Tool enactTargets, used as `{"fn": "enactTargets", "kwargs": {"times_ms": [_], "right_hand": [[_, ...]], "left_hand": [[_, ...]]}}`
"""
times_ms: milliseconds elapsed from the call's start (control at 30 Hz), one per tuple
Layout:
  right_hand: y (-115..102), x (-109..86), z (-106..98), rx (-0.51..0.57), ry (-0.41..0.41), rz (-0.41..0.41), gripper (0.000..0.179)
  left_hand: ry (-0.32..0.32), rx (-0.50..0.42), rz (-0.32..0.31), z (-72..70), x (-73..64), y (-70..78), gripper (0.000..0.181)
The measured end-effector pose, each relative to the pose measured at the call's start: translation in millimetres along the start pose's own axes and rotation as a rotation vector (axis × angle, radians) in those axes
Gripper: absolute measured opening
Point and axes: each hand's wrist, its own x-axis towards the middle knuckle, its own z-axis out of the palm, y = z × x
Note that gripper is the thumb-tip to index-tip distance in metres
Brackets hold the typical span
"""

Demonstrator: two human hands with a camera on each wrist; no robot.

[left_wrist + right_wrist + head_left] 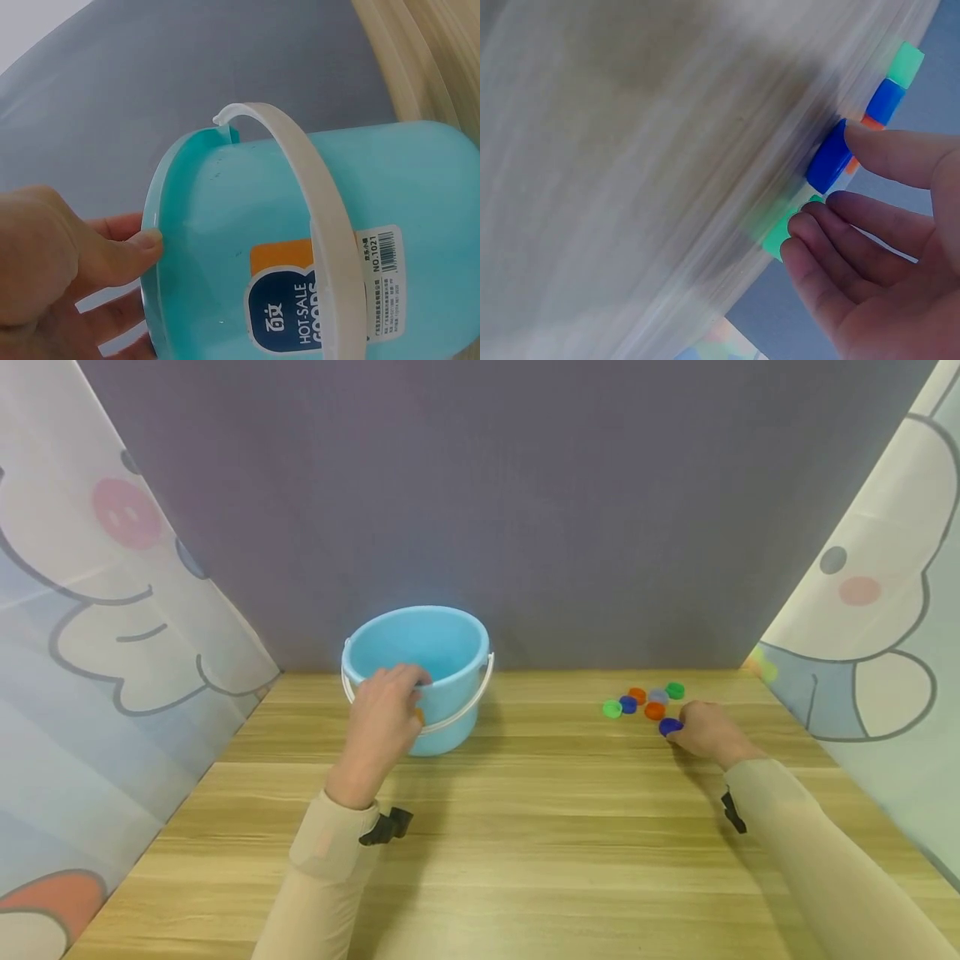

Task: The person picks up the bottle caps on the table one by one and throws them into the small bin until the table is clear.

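Caps [655,711]: six still loose beside our right grip [705,729], which pinches a blue cap [670,727]; our left grip [384,714] holds the bucket [456,697], contents unseen.

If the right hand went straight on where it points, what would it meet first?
Past the blue cap it touches, the right hand would probably meet the nearer orange cap first, though depth is unclear.
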Motion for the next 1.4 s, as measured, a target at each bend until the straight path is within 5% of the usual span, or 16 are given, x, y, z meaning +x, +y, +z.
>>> {"fn": "enactTargets", "kwargs": {"times_ms": [667,900,1400], "right_hand": [[6.2,5.7,5.1,0.072,0.004,0.007,0.023],[2.3,3.1,1.6,0.062,0.005,0.023,0.043],[-7.7,-1.4,2.1,0.124,0.064,-0.005,0.058]], "left_hand": [[0.005,0.002,0.015,1.5,0.2,1.7,0.037],[0.018,0.0,0.03,1.8,0.5,1.2,0.035],[0.014,0.001,0.021,0.9,0.2,0.7,0.035]]}}
